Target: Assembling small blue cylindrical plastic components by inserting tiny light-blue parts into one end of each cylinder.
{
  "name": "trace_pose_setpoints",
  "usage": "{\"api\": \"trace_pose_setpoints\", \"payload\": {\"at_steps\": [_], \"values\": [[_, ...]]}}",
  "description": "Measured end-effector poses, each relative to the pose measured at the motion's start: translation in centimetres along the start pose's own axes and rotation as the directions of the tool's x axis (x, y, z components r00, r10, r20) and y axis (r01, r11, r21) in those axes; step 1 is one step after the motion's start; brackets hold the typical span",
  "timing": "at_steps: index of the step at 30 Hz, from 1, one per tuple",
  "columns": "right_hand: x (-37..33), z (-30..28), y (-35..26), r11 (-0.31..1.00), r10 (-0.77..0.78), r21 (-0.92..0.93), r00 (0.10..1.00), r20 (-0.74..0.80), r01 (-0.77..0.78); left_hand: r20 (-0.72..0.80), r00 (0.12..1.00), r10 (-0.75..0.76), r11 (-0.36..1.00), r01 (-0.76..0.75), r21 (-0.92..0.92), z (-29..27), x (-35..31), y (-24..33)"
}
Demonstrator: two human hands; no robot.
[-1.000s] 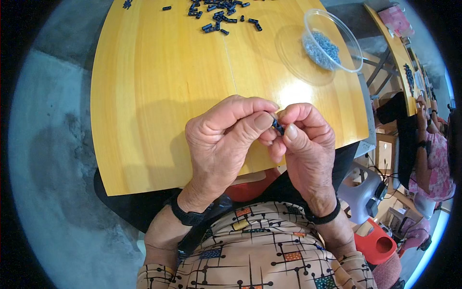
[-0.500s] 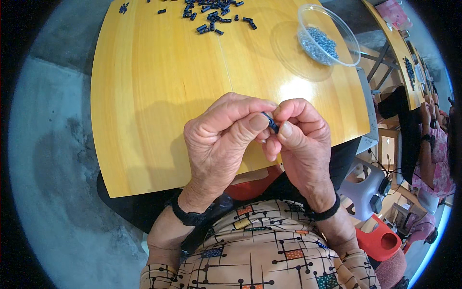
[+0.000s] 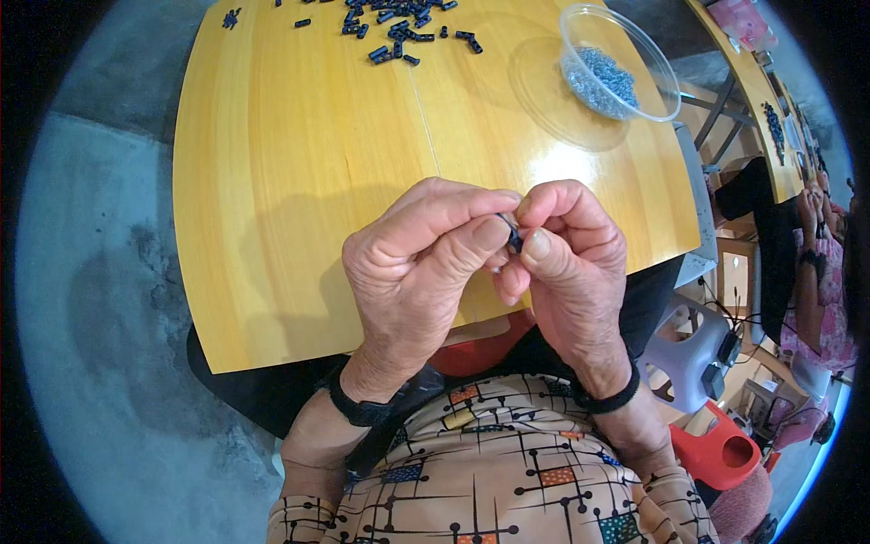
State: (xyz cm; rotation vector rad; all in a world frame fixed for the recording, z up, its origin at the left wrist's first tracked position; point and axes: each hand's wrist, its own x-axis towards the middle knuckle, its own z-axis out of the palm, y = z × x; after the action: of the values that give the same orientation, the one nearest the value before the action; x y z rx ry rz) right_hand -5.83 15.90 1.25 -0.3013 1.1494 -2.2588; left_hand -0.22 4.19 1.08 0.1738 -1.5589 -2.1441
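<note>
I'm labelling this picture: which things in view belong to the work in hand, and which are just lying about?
Work in hand:
small dark piece, between left hand and right hand
probably the loose dark pieces and clear tub of bluish bits

Apparently just about:
red stool
pale stool
pink item, upper right

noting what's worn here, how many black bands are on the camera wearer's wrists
2: one black band around the wrist of the left hand, a second band around the wrist of the right hand. Both show clearly.
</note>
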Motion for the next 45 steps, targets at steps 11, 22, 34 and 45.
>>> {"api": "trace_pose_setpoints", "payload": {"at_steps": [11,22,34,45], "values": [[0.6,0.0,-0.1,0.996,-0.051,-0.063,0.993,0.108,0.058,0.048,0.988,-0.145,0.960,0.152,-0.234,-0.2,0.3,0.1],[1.2,-0.5,-0.8,0.990,-0.035,-0.119,0.959,0.280,0.070,0.054,0.983,-0.175,0.913,0.182,-0.365,0.5,0.1,0.3],[1.3,-1.6,-0.2,0.993,-0.064,-0.078,0.969,0.238,0.085,0.127,0.917,-0.378,0.845,0.398,-0.357,0.7,-0.2,0.4],[1.2,-1.2,0.2,0.998,-0.065,0.011,0.961,0.271,0.064,0.074,0.919,-0.386,0.848,0.386,-0.363,1.0,-0.4,0.1]]}}
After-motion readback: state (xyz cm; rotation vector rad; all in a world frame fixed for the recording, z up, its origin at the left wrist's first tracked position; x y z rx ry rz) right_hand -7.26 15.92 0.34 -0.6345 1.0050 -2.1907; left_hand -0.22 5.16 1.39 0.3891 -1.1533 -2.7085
